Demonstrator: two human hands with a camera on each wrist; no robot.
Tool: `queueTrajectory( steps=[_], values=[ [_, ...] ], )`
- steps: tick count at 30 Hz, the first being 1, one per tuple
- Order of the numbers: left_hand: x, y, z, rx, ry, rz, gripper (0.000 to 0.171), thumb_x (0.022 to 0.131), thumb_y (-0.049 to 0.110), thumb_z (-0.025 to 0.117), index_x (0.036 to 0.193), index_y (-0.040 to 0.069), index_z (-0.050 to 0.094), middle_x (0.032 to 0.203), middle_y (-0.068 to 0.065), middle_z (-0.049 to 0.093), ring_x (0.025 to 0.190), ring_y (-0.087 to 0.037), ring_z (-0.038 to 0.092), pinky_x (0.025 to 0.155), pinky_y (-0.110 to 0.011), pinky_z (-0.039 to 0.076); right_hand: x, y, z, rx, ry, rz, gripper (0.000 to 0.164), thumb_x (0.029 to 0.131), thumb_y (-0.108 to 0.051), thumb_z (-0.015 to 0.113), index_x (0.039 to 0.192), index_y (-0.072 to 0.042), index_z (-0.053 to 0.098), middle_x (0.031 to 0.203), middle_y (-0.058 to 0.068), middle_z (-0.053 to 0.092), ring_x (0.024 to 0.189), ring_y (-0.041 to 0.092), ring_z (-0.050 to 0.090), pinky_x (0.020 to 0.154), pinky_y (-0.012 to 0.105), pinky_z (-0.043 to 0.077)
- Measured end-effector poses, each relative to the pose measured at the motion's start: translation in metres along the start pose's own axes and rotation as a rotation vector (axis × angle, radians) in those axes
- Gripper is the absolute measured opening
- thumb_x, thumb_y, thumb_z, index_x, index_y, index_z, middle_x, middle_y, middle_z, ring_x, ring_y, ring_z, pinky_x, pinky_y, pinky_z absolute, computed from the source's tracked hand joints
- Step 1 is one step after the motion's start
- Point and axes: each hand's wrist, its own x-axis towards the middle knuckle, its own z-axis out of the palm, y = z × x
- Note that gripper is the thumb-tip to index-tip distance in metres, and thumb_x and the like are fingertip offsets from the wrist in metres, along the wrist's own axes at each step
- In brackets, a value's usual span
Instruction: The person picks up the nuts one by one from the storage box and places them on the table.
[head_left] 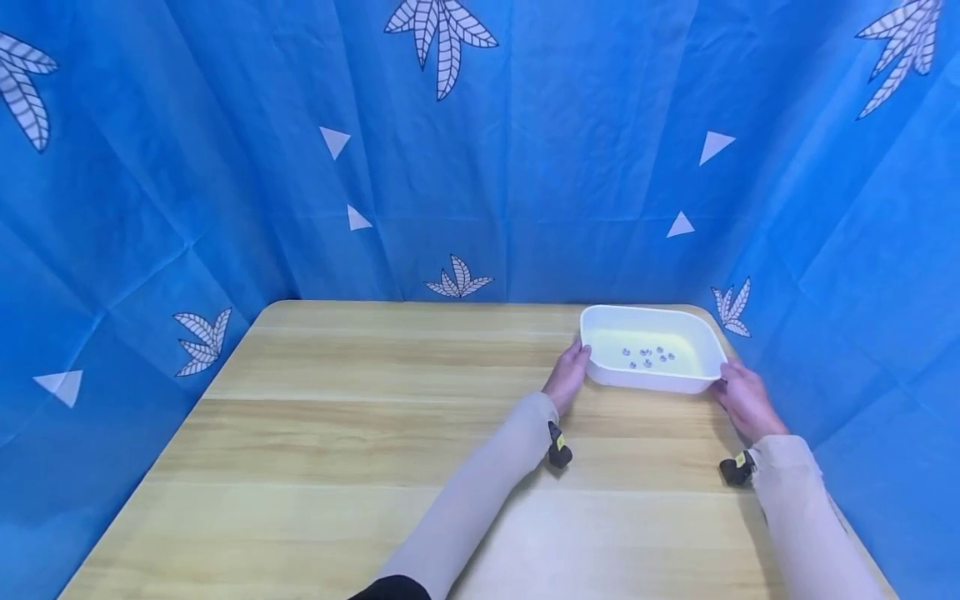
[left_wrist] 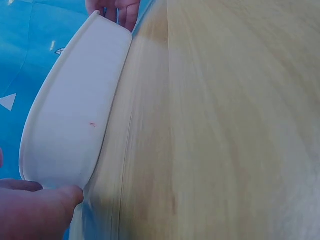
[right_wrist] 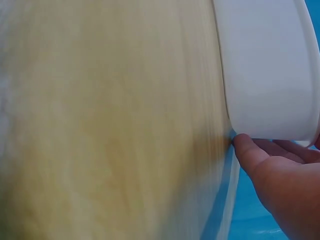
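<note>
A white plastic basin (head_left: 651, 380) with rounded corners is at the table's back right corner. Inside it lie several small, shiny, greyish round pieces (head_left: 648, 363), too small to tell their kind. My left hand (head_left: 567, 379) grips the basin's left end, and in the left wrist view its thumb (left_wrist: 70, 196) lies at the lower corner. At the opposite end my right hand (head_left: 747, 402) holds the basin, with the thumb low on the wall in the right wrist view and the other fingers partly hidden behind. Whether the basin's bottom touches the table cannot be told.
The pale wooden table (head_left: 337, 433) has rounded back corners. Blue cloth (head_left: 570, 167) with white leaf and triangle prints hangs behind it and along both sides, close to the basin's end. Each sleeve carries a small black wrist camera (head_left: 558, 450).
</note>
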Motion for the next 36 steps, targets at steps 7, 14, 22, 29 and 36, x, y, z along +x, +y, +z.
queueTrajectory(
  steps=[7, 14, 22, 29, 36],
  values=[
    [0.001, -0.004, -0.001, 0.049, 0.053, 0.017, 0.052, 0.112, 0.031, 0.037, 0.159, 0.009, 0.037, 0.166, -0.008, 0.039, 0.156, -0.027, 0.034, 0.129, -0.045, 0.028, -0.003, 0.002, 0.003, 0.002, -0.039, -0.007, 0.063, 0.113, -0.03, 0.014, 0.158, -0.001, -0.018, 0.168, 0.024, -0.017, 0.158, 0.039, -0.009, 0.129, 0.047, 0.004],
    [-0.005, -0.003, -0.004, 0.038, 0.129, -0.014, 0.049, 0.11, 0.024, 0.044, 0.153, 0.001, 0.044, 0.152, -0.019, 0.054, 0.142, -0.033, 0.054, 0.119, -0.046, 0.045, -0.008, 0.002, 0.007, -0.046, -0.097, -0.014, 0.062, 0.114, -0.029, 0.016, 0.158, 0.004, -0.013, 0.169, 0.024, -0.015, 0.158, 0.041, -0.007, 0.128, 0.047, 0.008],
    [-0.006, -0.004, -0.016, 0.064, 0.11, 0.033, 0.054, 0.108, 0.02, 0.041, 0.16, 0.006, 0.035, 0.161, -0.016, 0.045, 0.149, -0.031, 0.045, 0.125, -0.044, 0.036, -0.011, 0.002, 0.019, -0.045, -0.079, -0.021, 0.061, 0.114, -0.026, 0.017, 0.158, 0.006, -0.01, 0.169, 0.027, -0.009, 0.158, 0.043, -0.002, 0.126, 0.042, 0.015],
    [-0.012, -0.008, -0.031, 0.068, 0.081, 0.025, 0.056, 0.108, 0.021, 0.039, 0.162, 0.01, 0.031, 0.167, -0.009, 0.037, 0.156, -0.027, 0.034, 0.129, -0.043, 0.028, -0.016, 0.001, 0.031, -0.112, -0.09, -0.028, 0.062, 0.114, -0.027, 0.019, 0.159, 0.006, -0.006, 0.169, 0.029, -0.002, 0.158, 0.045, 0.005, 0.124, 0.041, 0.021],
    [-0.02, -0.01, -0.047, 0.086, 0.1, 0.049, 0.055, 0.108, 0.02, 0.038, 0.161, 0.007, 0.032, 0.166, -0.012, 0.038, 0.155, -0.028, 0.036, 0.128, -0.043, 0.03, -0.017, -0.002, 0.046, -0.134, -0.113, -0.052, 0.062, 0.114, -0.027, 0.022, 0.16, 0.007, -0.003, 0.169, 0.032, 0.003, 0.157, 0.047, 0.011, 0.119, 0.033, 0.032]
  ],
)
